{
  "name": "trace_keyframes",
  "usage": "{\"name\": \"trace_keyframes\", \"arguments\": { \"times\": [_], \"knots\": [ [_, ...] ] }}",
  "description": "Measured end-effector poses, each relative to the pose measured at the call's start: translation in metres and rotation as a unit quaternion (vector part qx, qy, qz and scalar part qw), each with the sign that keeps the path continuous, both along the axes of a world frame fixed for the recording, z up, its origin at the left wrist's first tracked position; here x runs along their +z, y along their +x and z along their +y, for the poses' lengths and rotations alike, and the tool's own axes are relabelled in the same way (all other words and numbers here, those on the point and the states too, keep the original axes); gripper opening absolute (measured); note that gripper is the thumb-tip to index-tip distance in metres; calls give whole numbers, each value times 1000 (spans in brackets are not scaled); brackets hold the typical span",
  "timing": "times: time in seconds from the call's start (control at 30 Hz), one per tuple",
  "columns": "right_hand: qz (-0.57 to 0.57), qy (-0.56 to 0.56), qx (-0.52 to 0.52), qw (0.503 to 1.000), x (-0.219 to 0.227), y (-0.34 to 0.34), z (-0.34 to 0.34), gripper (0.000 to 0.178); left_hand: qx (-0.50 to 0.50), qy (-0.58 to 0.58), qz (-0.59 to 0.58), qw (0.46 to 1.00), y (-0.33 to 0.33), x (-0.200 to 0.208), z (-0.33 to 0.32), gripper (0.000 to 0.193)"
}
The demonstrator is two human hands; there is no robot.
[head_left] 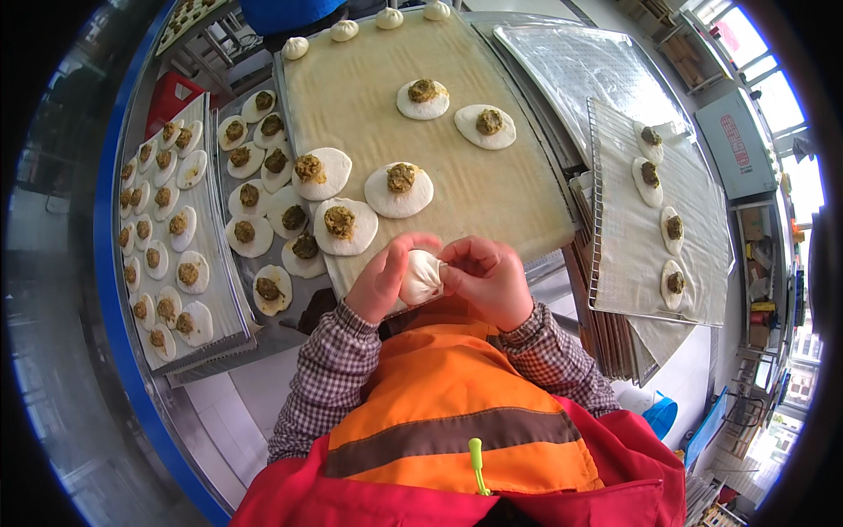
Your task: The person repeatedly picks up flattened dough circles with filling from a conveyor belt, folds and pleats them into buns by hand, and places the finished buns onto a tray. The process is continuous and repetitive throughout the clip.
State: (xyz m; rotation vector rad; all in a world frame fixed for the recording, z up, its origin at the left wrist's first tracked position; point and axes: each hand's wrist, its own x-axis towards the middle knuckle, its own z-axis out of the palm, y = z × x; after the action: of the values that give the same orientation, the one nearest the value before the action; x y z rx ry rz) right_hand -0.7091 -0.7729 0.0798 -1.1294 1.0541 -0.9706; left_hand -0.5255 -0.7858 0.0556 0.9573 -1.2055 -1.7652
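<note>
Pleated dough bun (421, 281), white and rounded, is held between the person's two hands, at the near edge of a beige cloth-covered board (351, 105). The left hand (384, 279) curls around its left side, while the right hand (487, 279) pinches the folds on its right side between thumb and fingers; those fingers cover part of the gathered top, so whether it is fully sealed is hard to tell. Five flat dough rounds (386, 198) topped with brownish-green filling lie on the board, two of them just beyond the hands. Four pleated buns (344, 32) stand in a row along its far edge. To the left, more filled rounds (260, 243) sit on a grey surface, and others cover a lined tray (226, 299). At the right, four filled rounds (649, 183) line up on a cloth-lined wire rack (628, 255).
</note>
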Motion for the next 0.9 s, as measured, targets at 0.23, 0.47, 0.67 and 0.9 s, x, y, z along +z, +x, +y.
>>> {"name": "trace_keyframes", "arguments": {
  "times": [0.23, 0.47, 0.67, 0.9],
  "knots": [
    [268, -421, 29, 866, 5, -1, -1, 13, 31, -17, -5, 999, -1, -7, 5, 58],
    [176, -187, 30, 966, 8, 1, 1, 20, 133, -56, 35, 989, -24, -8, 9, 63],
    [180, -273, 36, 944, 6, 7, 5, 25, 157, -32, 5, 987, -14, 2, 14, 57],
    [293, -425, 80, 853, 13, 11, -1, 24, 11, 186, 122, 975, -3, -13, 3, 72]
  ]
}}
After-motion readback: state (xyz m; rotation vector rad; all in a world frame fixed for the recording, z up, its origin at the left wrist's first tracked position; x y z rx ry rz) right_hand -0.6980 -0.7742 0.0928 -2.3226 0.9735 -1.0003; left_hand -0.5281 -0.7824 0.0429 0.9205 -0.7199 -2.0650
